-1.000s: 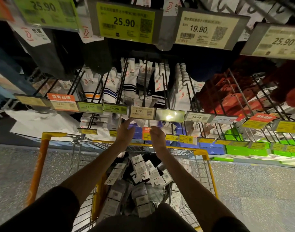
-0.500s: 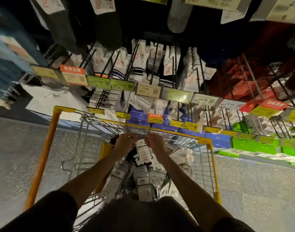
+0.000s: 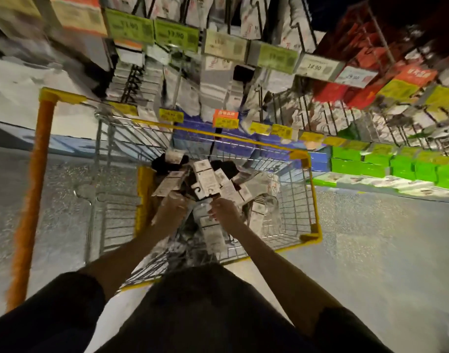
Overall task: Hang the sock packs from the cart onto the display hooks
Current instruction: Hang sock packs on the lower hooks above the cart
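Observation:
A wire cart (image 3: 305, 197) with yellow trim stands in front of me, holding a heap of sock packs (image 3: 205, 179) with white hooked header cards. Both of my hands are down in the heap. My left hand (image 3: 173, 206) reaches under the cards on the left and its fingers are hidden. My right hand (image 3: 224, 210) has its fingers curled at the edge of a grey sock pack (image 3: 209, 224) in the middle. Display hooks (image 3: 177, 80) carrying hung white and grey socks stick out above the cart's far end. Motion blurs the picture.
Rows of green, yellow and orange price tags (image 3: 176, 35) run across the rack. Red boxes (image 3: 371, 62) hang at the upper right, with green boxes (image 3: 396, 166) and blue boxes (image 3: 243, 143) on the low shelf. The cart's orange handle bar (image 3: 32, 200) is at my left, over speckled grey floor (image 3: 371, 250).
Both hands dropped from the hooks at the price tags down into the cart's heap of packs. My view tilted downward with them.

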A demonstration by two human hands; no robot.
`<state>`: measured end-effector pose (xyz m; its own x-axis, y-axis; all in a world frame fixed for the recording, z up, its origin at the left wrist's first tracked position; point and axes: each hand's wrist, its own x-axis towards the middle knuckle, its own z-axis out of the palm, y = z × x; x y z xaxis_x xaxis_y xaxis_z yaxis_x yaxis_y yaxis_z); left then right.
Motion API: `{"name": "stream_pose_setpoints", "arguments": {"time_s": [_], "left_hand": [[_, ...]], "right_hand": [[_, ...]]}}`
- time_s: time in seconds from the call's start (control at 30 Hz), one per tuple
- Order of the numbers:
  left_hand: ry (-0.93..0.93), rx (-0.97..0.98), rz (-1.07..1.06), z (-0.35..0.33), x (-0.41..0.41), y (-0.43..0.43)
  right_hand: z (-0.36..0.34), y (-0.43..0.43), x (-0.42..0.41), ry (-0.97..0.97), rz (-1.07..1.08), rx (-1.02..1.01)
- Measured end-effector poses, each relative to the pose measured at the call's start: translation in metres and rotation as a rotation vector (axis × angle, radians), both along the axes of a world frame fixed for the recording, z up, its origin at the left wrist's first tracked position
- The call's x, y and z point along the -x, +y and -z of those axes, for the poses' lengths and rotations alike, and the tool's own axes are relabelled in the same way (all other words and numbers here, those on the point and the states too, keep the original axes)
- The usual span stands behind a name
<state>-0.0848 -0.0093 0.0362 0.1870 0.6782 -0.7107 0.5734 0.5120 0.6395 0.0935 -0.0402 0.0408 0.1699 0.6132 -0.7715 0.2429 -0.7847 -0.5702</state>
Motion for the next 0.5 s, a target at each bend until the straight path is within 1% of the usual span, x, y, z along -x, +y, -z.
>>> {"name": "stream_pose_setpoints", "arguments": {"time_s": [0.07,0.1,0.17,0.23,0.3,0.4,0.47,0.5], "left_hand": [[0.176,-0.049,0.045,0.005,0.009,-0.009],[0.214,-0.054,0.08,0.013,0.015,-0.015],[0.212,-0.047,0.069,0.027,0.024,-0.025],[0.264,-0.016,0.041,0.038,0.028,-0.028],[0.367,-0.01,0.161,0.051,0.035,-0.031],[0.524,0.034,0.427,0.08,0.043,-0.041],[0.601,0.065,0.515,0.098,0.046,-0.045],[0.635,0.09,0.511,0.101,0.046,-0.047]], "right_hand": [[0.013,-0.011,0.006,-0.015,-0.062,0.049],[0.019,-0.014,0.009,-0.021,-0.104,0.063],[0.032,-0.018,0.015,-0.037,-0.155,0.08],[0.045,-0.022,0.02,-0.034,-0.18,0.094],[0.058,-0.027,0.027,-0.045,-0.241,0.1],[0.088,-0.032,0.031,-0.053,-0.263,0.102],[0.099,-0.033,0.033,-0.036,-0.272,0.092],[0.096,-0.034,0.034,-0.047,-0.291,0.077]]}}
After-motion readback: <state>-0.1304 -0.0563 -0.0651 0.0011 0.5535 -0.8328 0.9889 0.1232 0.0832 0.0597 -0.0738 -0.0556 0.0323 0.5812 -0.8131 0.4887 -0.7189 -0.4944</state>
